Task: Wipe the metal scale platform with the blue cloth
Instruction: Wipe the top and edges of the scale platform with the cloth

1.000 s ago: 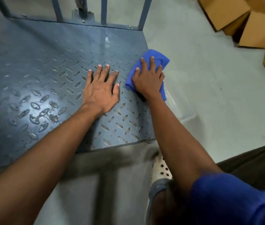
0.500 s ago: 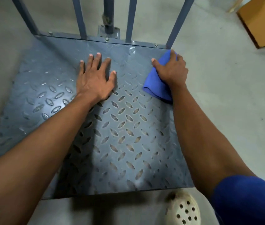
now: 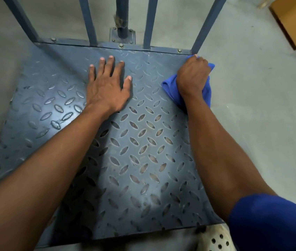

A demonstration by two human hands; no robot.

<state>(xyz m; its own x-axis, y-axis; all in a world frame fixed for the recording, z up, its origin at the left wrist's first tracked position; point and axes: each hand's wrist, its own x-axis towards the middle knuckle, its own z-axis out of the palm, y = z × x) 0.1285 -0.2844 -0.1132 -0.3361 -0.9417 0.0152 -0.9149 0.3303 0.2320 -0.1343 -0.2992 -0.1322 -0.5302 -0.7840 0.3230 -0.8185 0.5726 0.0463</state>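
Platform (image 3: 125,160) lies on the floor; the right hand (image 3: 192,77) grips the bunched cloth (image 3: 169,87) at its far right corner, the left hand (image 3: 107,87) presses flat, fingers spread.

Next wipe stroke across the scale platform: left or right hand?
Right. The right hand grips the blue cloth at the far right corner of the scale platform, beside a rail post. The left hand lies flat on it, fingers spread, holding nothing; it likely just braces.
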